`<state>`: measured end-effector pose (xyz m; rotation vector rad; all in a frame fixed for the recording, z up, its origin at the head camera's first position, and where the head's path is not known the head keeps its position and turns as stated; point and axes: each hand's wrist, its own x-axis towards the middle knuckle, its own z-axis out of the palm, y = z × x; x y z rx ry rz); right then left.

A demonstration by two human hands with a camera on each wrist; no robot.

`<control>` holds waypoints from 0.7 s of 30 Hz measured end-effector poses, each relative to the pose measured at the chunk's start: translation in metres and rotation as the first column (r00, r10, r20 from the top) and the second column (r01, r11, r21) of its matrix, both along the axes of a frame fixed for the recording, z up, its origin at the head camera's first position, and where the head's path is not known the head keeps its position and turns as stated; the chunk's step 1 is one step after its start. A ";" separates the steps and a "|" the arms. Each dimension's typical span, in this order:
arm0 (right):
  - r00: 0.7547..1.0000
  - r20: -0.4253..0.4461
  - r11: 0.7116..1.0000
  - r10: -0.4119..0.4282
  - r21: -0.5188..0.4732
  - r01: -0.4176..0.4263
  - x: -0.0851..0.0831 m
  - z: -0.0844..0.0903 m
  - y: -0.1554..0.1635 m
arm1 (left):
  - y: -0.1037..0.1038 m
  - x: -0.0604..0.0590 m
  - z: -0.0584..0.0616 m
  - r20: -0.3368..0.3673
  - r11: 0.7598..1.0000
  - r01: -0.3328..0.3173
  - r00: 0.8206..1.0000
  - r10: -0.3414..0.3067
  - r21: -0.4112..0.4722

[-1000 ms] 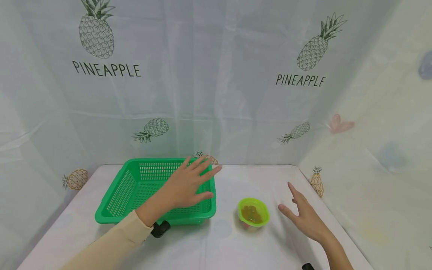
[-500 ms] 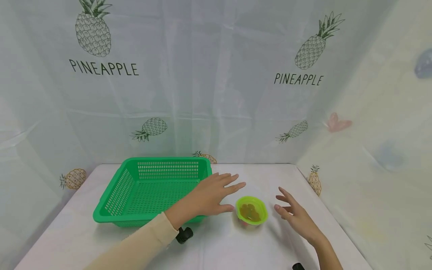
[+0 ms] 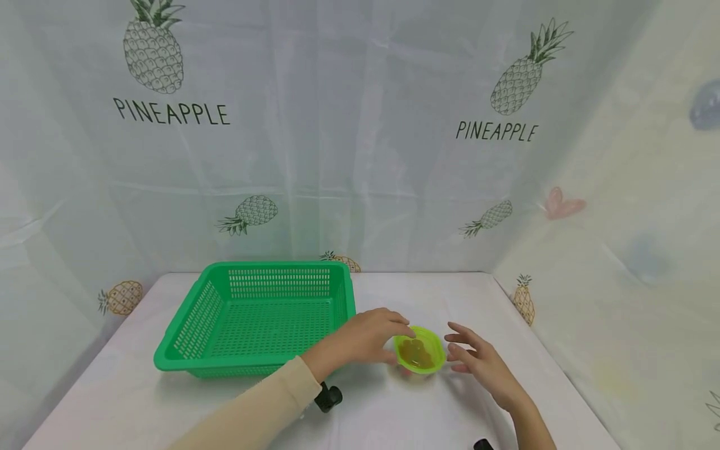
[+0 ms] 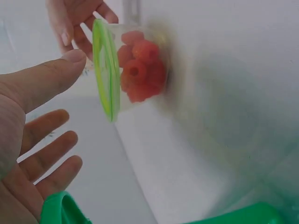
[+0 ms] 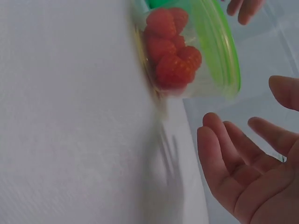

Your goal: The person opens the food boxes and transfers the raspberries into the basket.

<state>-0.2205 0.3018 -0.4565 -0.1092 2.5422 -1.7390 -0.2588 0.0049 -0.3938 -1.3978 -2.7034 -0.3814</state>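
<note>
The lidded tub (image 4: pixel 133 74) stands upright on the white table (image 3: pixel 388 419), between our two hands and to the right of the green basket (image 3: pixel 225 364). Our left hand (image 3: pixel 368 337) and right hand (image 3: pixel 486 369) hold nothing; the fingers are loosely bent, with a wide space around the tub. We judge it light, with thin and perhaps slippery walls. We should hold both sides below the lid (image 4: pixel 106 70), gently, because the red berries (image 4: pixel 140 72) inside seem soft.
</note>
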 end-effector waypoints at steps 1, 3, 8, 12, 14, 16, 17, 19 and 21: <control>1.000 0.011 1.000 0.000 -0.015 0.000 0.000 -0.001 0.000 | 0.001 -0.001 -0.001 0.014 1.000 0.005 1.000 -0.005 0.009; 1.000 0.026 0.999 0.008 -0.051 -0.007 -0.001 -0.003 -0.001 | 0.003 -0.002 -0.004 0.038 1.000 0.014 0.999 -0.015 0.026; 0.998 0.040 0.990 0.051 -0.131 -0.046 -0.003 -0.007 -0.003 | 0.007 -0.007 -0.009 0.082 0.998 0.028 0.996 -0.033 0.055; 0.997 0.051 0.987 0.057 -0.152 -0.049 -0.004 -0.009 -0.006 | 0.008 -0.010 -0.015 0.093 0.998 0.034 0.995 -0.040 0.061; 0.997 0.063 0.987 0.052 -0.153 -0.041 -0.004 -0.009 -0.008 | 0.008 -0.011 -0.018 0.086 0.998 0.037 0.995 -0.042 0.059; 0.996 0.075 0.988 0.044 -0.150 -0.032 -0.005 -0.010 -0.009 | 0.008 -0.012 -0.021 0.077 0.998 0.039 0.996 -0.044 0.055; 0.996 0.083 0.988 0.041 -0.149 -0.029 -0.005 -0.011 -0.009 | 0.008 -0.012 -0.022 0.074 0.998 0.040 0.996 -0.044 0.052; 0.995 0.094 0.989 0.045 -0.146 -0.030 -0.005 -0.012 -0.010 | 0.009 -0.012 -0.024 0.073 0.998 0.039 0.996 -0.043 0.050; 0.994 0.102 0.988 0.050 -0.151 -0.034 -0.005 -0.013 -0.009 | 0.009 -0.011 -0.024 0.074 0.998 0.033 0.997 -0.037 0.049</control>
